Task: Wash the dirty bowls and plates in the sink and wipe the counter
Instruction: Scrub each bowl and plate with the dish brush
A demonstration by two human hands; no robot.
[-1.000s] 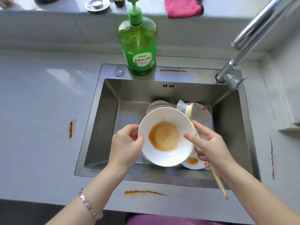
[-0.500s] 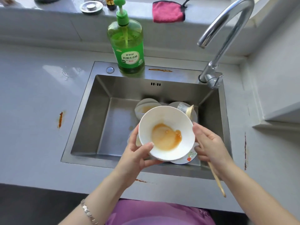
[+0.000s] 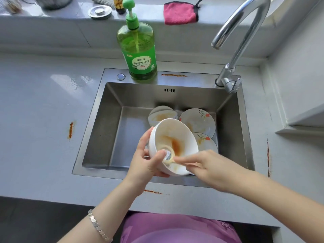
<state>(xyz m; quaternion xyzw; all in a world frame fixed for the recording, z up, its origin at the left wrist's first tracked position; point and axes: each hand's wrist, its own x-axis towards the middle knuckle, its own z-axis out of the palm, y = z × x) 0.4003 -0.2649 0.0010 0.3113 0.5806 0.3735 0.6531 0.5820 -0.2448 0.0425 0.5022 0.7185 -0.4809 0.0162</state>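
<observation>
My left hand (image 3: 146, 165) grips a white bowl (image 3: 182, 135) by its near rim, tilted over the steel sink (image 3: 105, 137). Orange sauce streaks the bowl's inside. My right hand (image 3: 208, 168) holds a dish brush (image 3: 168, 156) by its handle, and the brush head presses inside the bowl near the rim. In the sink's far part lie another dirty bowl (image 3: 160, 114) and two flower-patterned plates (image 3: 198, 121), (image 3: 208, 143). Orange smears mark the counter at the left (image 3: 70, 129), the front edge (image 3: 152, 191), the right (image 3: 267, 156) and behind the sink (image 3: 173, 75).
A green dish-soap pump bottle (image 3: 138, 53) stands on the sink's back rim. The curved tap (image 3: 240, 37) rises at the back right. On the ledge behind lie a pink cloth (image 3: 179, 13), a metal drain plug (image 3: 100, 12) and a small dark bottle (image 3: 120, 6).
The bowl has tipped from facing up to leaning away. My right hand swung the brush round, so its head is now inside the bowl. The camera moved back a little.
</observation>
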